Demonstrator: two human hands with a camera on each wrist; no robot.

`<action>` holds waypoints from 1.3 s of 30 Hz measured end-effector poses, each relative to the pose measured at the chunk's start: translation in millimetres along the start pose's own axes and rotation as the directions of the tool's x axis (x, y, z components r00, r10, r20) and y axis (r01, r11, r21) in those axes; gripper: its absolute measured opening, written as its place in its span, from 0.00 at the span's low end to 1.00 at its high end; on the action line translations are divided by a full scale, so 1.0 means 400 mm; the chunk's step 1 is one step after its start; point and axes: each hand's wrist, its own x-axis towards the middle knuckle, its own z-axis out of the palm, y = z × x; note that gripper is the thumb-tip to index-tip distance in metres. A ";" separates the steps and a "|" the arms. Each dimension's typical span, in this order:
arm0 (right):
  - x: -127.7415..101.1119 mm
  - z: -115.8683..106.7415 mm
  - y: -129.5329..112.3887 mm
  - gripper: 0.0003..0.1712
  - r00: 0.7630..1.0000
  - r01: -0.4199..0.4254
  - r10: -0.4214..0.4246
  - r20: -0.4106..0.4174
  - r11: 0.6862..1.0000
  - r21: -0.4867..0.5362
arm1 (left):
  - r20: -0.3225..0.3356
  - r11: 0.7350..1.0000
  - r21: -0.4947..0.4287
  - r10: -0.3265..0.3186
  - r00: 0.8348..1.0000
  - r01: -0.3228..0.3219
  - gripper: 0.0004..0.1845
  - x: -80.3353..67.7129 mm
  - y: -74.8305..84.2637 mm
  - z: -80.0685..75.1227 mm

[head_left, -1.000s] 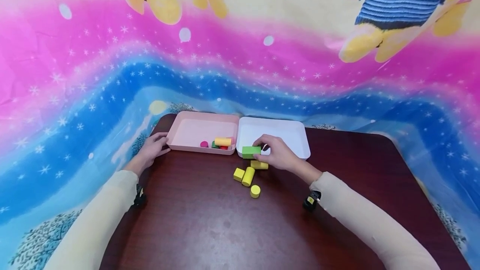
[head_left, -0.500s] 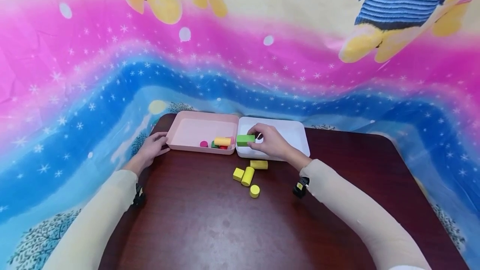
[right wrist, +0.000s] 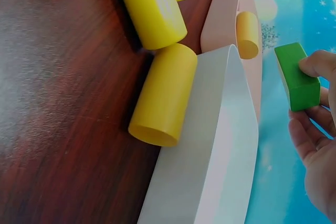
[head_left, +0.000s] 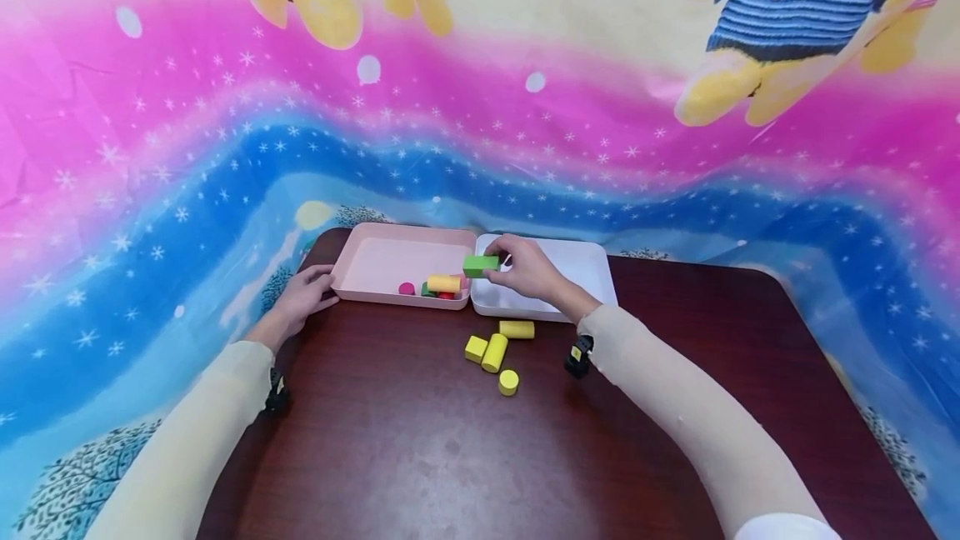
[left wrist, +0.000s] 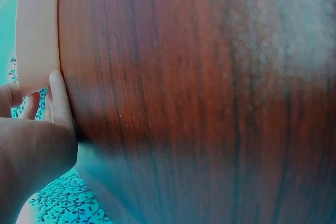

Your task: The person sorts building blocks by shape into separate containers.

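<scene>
The pink tray half hides a green piece behind the yellow cylinder. The right hand pinches a matte green rectangular block over the seam with the white tray. At nine o'clock, the left hand rests its relaxed fingers against the pink rim.

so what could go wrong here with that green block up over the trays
The right hand pinches the green block only at one end, so it may twist or slip out and land astride the rims where the pink tray and white tray meet. The pink tray's near corner is crowded with blocks, including a yellow cylinder; a drop there could bounce. The left hand only touches the pink tray's corner, so it might shift.
</scene>
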 end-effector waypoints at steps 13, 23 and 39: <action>0.053 0.034 -0.007 0.15 0.997 -0.070 0.072 -0.030 0.996 0.055 | -0.020 0.999 0.025 0.029 0.999 -0.029 0.31 0.051 -0.057 -0.020; 0.082 0.081 -0.003 0.15 0.991 -0.128 0.129 -0.020 0.990 0.060 | -0.021 0.999 0.034 0.029 0.999 -0.028 0.30 0.033 -0.053 -0.020; 0.087 0.100 -0.018 0.14 0.989 -0.145 0.147 -0.003 0.979 0.141 | -0.032 0.999 0.034 0.027 0.999 -0.026 0.30 0.034 -0.049 -0.013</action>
